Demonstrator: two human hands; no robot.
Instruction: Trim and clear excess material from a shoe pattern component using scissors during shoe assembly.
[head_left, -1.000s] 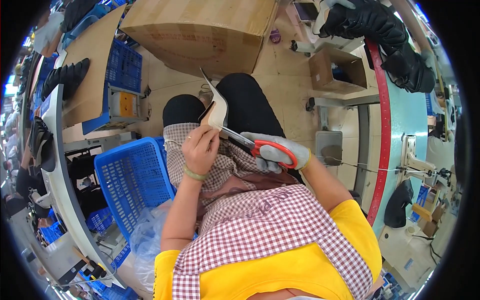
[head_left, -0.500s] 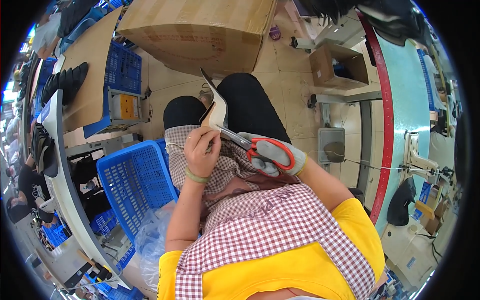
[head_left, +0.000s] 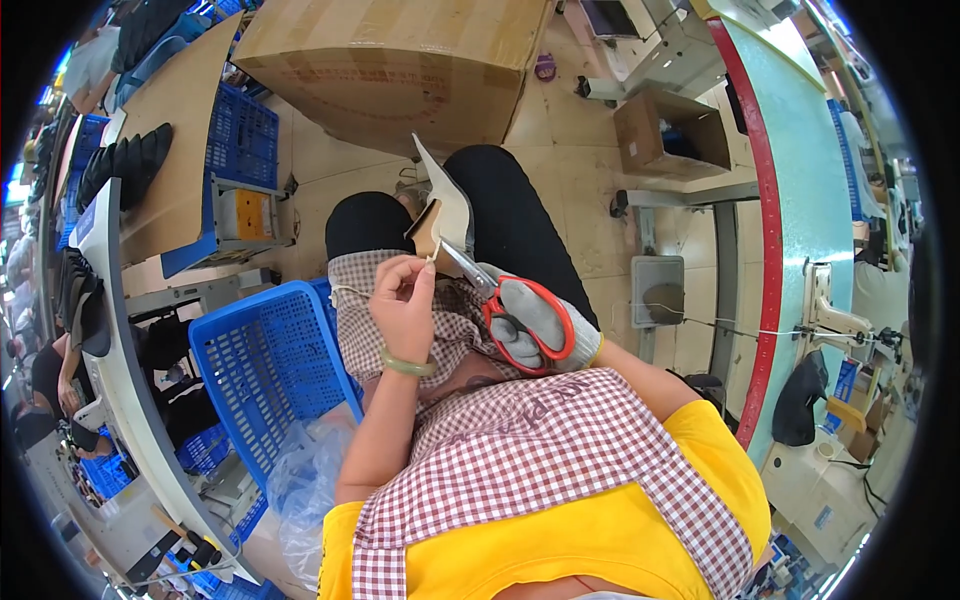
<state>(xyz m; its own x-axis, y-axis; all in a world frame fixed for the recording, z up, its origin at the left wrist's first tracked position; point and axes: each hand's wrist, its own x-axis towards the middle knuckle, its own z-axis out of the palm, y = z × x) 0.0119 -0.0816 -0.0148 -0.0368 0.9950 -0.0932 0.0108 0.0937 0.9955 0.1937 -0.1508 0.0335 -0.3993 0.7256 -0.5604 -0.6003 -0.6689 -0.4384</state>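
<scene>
My left hand (head_left: 405, 300), with a pale green bangle on the wrist, pinches a cream, pointed shoe-upper piece (head_left: 445, 205) that stands up over my lap. My right hand (head_left: 535, 325), in a grey glove, grips scissors with red handles (head_left: 520, 310). Their blades reach to the lower edge of the piece, right beside my left fingers. Whether the blades are closed on the material cannot be told. A checked apron covers my lap beneath both hands.
A blue plastic crate (head_left: 265, 375) with a clear bag stands at my left. A big cardboard box (head_left: 400, 55) sits on the floor ahead. A curved bench (head_left: 800, 190) with a red edge runs on the right. Dark shoe parts (head_left: 125, 160) lie at far left.
Both hands stay together on the piece and the scissors. The view has shifted slightly, and the dark shoes at the upper right have left the picture.
</scene>
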